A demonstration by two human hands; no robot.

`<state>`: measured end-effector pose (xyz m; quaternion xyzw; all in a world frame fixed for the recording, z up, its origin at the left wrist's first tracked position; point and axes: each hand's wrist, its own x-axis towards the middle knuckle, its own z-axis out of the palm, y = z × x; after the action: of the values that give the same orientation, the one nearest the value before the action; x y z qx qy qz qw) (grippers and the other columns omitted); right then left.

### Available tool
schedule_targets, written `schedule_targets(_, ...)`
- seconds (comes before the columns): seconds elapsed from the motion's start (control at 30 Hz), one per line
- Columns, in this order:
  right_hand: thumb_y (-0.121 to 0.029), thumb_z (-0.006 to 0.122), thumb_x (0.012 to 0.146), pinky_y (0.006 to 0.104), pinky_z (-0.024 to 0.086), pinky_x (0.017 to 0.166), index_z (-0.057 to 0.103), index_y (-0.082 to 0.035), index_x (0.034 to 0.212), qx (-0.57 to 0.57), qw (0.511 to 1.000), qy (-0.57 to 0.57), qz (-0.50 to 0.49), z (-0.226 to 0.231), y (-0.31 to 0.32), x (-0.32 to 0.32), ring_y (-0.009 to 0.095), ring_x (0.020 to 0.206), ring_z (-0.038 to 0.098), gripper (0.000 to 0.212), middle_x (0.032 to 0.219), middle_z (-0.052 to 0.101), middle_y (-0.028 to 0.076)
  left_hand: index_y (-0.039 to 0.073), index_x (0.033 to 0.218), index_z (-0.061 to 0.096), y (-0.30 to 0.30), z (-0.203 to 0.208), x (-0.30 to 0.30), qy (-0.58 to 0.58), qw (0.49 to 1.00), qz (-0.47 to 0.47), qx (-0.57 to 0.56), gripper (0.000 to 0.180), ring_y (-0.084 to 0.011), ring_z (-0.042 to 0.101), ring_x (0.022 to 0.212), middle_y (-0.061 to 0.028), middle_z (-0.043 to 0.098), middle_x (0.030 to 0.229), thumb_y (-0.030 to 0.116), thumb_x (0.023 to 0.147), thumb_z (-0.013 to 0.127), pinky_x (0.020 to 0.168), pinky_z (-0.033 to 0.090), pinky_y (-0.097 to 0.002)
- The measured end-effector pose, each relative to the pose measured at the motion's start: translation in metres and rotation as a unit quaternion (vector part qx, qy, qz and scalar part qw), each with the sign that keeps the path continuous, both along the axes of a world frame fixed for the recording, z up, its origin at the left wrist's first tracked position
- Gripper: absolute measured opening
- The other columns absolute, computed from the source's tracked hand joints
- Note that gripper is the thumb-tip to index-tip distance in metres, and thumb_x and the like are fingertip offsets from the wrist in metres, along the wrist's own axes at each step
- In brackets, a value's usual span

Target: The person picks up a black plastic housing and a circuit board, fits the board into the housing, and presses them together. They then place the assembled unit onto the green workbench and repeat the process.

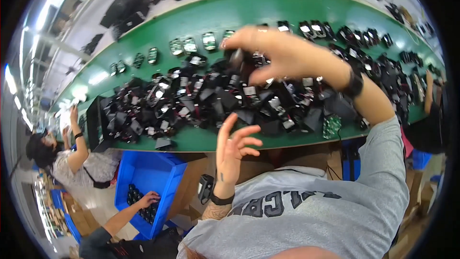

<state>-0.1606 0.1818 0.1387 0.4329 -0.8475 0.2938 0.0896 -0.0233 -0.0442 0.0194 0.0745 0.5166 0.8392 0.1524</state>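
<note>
My left hand (231, 156) is raised in front of the bench edge, palm turned up and fingers apart, holding nothing. My right hand (292, 57) hovers over the heap, somewhat blurred, its thumb and fingers wide apart. A small dark blurred shape (235, 59) shows by its fingertips; whether they touch it I cannot tell. Below lies a long heap of small black plastic housings (225, 97) with shiny parts and wires. Beyond the hand, a green circuit board in a black housing (209, 41) stands in a loose row with several similar ones.
The green bench (177, 21) curves across the view. A green board piece (331, 127) lies at its near edge. A black tray (97, 123) stands at the heap's left end. Below is a blue bin (165, 172), with a co-worker's hand (149, 199) inside. Other people work left and right.
</note>
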Motion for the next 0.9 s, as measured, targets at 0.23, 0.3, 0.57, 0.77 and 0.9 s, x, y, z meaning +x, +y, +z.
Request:
schedule_targets(0.23,-0.008,0.067,0.078,0.0322,0.057,0.069,0.049,0.003,0.129,-0.055,0.998,-0.01,-0.006,-0.03,0.001,0.142,0.029,0.092,0.066,0.054,0.132,0.051,0.02,-0.005,0.14,0.031,0.031,0.007,0.008,0.114,0.993,0.023,0.014,0.08,-0.0245,0.048,0.124,-0.0171,0.043,0.139,0.042,0.087,0.067,0.103,0.04,-0.0374)
schedule_targets(0.3,-0.008,0.067,0.079,0.0325,0.057,0.071,0.05,0.003,0.128,-0.072,0.996,-0.023,-0.056,-0.042,0.015,0.165,0.03,0.095,0.066,0.053,0.134,0.049,0.02,-0.006,0.138,0.033,0.041,0.005,0.009,0.102,0.995,-0.018,0.012,0.078,-0.023,0.05,0.121,-0.0168,0.047,0.134,0.038,0.085,0.071,0.102,0.041,-0.0365)
schedule_targets(0.57,-0.006,0.073,0.076,0.0317,0.056,0.082,0.061,0.0,0.113,-0.229,0.924,-0.168,-0.255,-0.099,0.029,0.233,0.026,0.105,0.062,0.039,0.138,0.048,0.015,-0.003,0.136,0.038,0.067,-0.013,0.027,-0.002,0.988,-0.152,-0.033,0.067,-0.0161,0.058,0.103,-0.0112,0.053,0.118,0.008,0.081,0.073,0.085,0.05,-0.0265)
schedule_targets(0.77,-0.001,0.074,0.074,0.0301,0.056,0.076,0.069,-0.001,0.088,-0.238,0.908,-0.158,-0.305,-0.119,0.044,0.249,0.021,0.088,0.067,0.016,0.121,0.062,0.014,-0.001,0.136,0.038,0.078,-0.023,0.027,-0.01,0.979,-0.191,-0.069,0.061,-0.0182,0.059,0.103,-0.0126,0.054,0.117,0.001,0.083,0.068,0.088,0.05,-0.029)
schedule_targets(0.9,0.0,0.077,0.071,0.0293,0.055,0.075,0.07,-0.001,0.085,-0.293,0.849,-0.252,-0.36,-0.113,0.06,0.254,0.02,0.09,0.066,0.016,0.107,0.067,0.012,0.001,0.136,0.038,0.076,-0.023,0.019,-0.018,0.98,-0.185,-0.072,0.061,-0.0186,0.058,0.105,-0.0123,0.053,0.119,-0.001,0.083,0.067,0.09,0.049,-0.0292)
